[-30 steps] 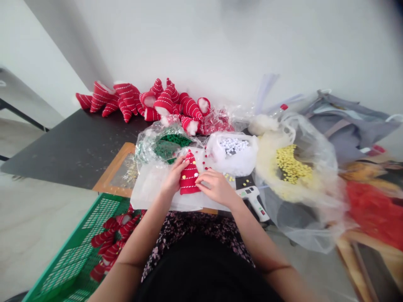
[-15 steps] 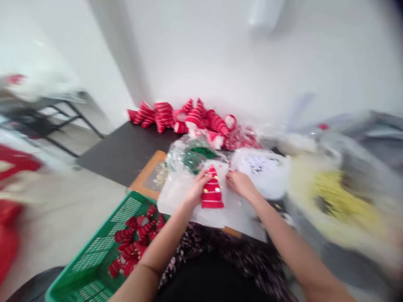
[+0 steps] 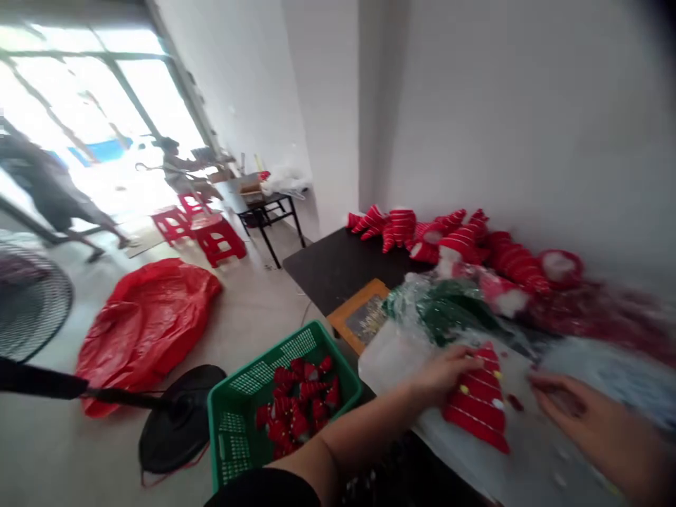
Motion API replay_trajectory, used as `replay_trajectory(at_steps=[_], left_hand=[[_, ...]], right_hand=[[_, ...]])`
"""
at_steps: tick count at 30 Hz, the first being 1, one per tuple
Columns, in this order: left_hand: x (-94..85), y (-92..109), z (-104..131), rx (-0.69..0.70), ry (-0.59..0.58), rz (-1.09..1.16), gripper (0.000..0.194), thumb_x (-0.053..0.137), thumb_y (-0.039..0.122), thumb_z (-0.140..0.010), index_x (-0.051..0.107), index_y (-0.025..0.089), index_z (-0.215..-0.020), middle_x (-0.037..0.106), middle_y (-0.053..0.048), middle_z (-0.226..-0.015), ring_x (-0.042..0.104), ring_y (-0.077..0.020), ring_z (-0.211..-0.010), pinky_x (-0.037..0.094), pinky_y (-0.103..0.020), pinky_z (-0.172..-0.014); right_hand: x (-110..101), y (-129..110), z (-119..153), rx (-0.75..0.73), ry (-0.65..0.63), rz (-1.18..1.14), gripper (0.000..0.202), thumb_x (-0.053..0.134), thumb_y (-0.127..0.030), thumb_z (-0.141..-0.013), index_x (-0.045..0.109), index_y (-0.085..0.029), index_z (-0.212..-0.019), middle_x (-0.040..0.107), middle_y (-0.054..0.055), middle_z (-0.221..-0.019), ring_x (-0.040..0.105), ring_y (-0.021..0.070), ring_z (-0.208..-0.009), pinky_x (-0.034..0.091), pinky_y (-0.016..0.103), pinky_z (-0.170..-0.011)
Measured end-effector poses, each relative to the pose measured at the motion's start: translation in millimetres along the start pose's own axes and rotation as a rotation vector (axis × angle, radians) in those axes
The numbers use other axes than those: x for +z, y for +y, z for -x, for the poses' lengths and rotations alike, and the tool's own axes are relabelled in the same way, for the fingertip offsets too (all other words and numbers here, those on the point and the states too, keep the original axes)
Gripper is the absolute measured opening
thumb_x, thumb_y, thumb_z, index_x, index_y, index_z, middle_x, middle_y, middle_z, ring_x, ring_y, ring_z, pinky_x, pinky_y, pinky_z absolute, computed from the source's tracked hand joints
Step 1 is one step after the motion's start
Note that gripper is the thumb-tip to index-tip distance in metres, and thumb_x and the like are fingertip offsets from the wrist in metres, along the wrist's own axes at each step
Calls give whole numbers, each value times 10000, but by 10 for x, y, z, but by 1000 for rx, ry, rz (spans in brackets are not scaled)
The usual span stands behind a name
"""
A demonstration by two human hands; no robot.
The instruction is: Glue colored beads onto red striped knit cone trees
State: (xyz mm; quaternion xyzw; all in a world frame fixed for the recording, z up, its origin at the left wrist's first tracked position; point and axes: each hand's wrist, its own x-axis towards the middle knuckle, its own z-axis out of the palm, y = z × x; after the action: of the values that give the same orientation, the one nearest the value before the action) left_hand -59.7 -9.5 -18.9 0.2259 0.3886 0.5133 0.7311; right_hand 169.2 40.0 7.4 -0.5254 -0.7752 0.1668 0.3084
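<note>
A red knitted cone point(image 3: 478, 405) with white stripes and small yellow and white dots lies tilted on the white sheet point(image 3: 388, 362). My left hand point(image 3: 448, 373) grips its left edge near the upper part, fingers closed over the fabric. To the right of the cone, slightly above the sheet, is my right hand point(image 3: 586, 415), thumb and fingers drawn together in a pinch. Whatever sits between those fingertips, if anything, is too small or blurred to make out. A small dark red piece point(image 3: 514, 403) lies between the cone and my right hand.
A green basket point(image 3: 217, 415) holds several striped red knitted pieces. A wooden tray point(image 3: 346, 325), bagged green material point(image 3: 448, 310) and red striped stuffed pieces point(image 3: 401, 225) sit on the table. A fan point(image 3: 32, 299) stands left, near red plastic point(image 3: 153, 303). Two people are in the background.
My view has swung left, so the table and hands appear further right and the doorway and fan show. My left hand still holds the cone; my right hand remains beside it.
</note>
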Motion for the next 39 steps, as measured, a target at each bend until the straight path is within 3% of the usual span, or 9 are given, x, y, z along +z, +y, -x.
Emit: replay_trajectory(at_steps=[4,7,11,17,21,27,32,36,39], left_hand=[[176,184,185,-32,-17,52,391,856,350,-703,678,218,-1025,704,-16,-850,666,-179,-719,522,-298,-705],[232,221,203,18,-36,76,407,868,375,-729,677,204,-1046,717,-12,-864,679,-178,-731,520,-284,-702],[255,195,180,37,-50,36,415,875,404,-746,675,199,-1045,731,-7,-864,688,-174,-728,518,-278,-705],[278,198,174,37,-11,-29,476,885,429,-726,671,221,-1096,741,-3,-870,707,-201,-754,524,-292,-701],[298,198,200,70,-28,-59,431,875,429,-737,681,239,-1071,736,14,-873,694,-192,-748,520,-286,-706],[275,174,208,92,-28,-93,386,863,449,-763,691,244,-1042,726,8,-867,686,-193,-756,512,-288,-716],[227,173,230,55,-11,-51,452,867,453,-742,687,231,-1093,727,1,-859,680,-189,-720,520,-302,-708],[179,183,256,75,3,-21,434,869,432,-737,676,222,-1065,710,10,-824,661,-173,-678,509,-285,-663],[153,192,280,93,0,-34,431,867,429,-745,675,220,-1069,712,5,-829,668,-177,-688,505,-282,-658]], right_hand=[[-396,-817,197,-11,59,-110,227,713,-553,-823,765,-333,-800,684,80,-616,599,247,-507,518,429,-566],[-455,-1042,275,-79,74,-137,179,671,-413,-898,768,-273,-841,666,18,-635,580,195,-544,509,339,-579],[-400,-1052,386,-147,73,-161,129,669,-295,-927,770,-227,-883,647,-11,-646,570,159,-556,491,278,-573],[-308,-1085,386,-237,38,-153,136,641,-164,-945,758,-232,-930,790,45,-908,688,188,-718,578,305,-724],[-231,-1103,321,-248,15,-87,143,651,-127,-954,761,-217,-934,798,71,-948,737,217,-836,593,327,-790],[-224,-1036,268,-237,-20,-110,167,665,-147,-966,806,-223,-920,789,59,-920,720,199,-797,588,315,-761],[-266,-768,-143,-36,117,-86,143,683,-198,-956,824,-210,-932,807,53,-877,700,196,-713,582,319,-735],[-34,-663,-603,14,-141,90,205,646,-100,-944,827,-179,-1000,847,92,-1037,778,233,-934,584,332,-901],[214,-720,-852,-31,-233,125,213,645,-101,-961,834,-179,-1020,846,96,-1115,778,235,-1028,557,315,-973]])
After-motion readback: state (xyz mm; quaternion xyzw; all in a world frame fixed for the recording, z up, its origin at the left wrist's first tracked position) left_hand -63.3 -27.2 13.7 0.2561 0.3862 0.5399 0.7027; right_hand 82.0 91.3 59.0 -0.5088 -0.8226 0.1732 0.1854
